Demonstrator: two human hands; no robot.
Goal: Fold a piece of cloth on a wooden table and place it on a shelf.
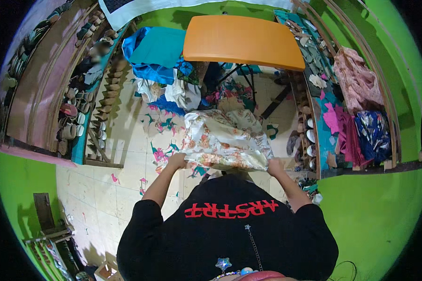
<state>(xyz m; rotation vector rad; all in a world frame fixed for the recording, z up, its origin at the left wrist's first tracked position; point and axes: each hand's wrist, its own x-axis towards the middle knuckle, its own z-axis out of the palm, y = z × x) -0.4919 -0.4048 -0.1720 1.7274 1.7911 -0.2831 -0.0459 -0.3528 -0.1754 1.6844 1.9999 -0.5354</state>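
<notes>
A shiny cream floral fabric (225, 138) with orange-brown flowers hangs stretched out in front of my body. Its near left corner is gripped by my left hand (177, 161), fingers closed on the edge. At the near right corner, my right hand (275, 166) is closed on the same cloth. The near edge runs fairly straight between both hands, while the far part is loosely folded. Most of my fingers are hidden by the cloth and the viewing angle.
An orange table (244, 41) stands ahead; left of it are piled blue and teal fabrics (159, 49). Pink and green scraps (162, 124) litter the tiled floor. Wooden racks with shoe forms (109, 93) line the left; a right-hand shelf carries pink lace fabric (357, 79) and blue patterned fabric (373, 131).
</notes>
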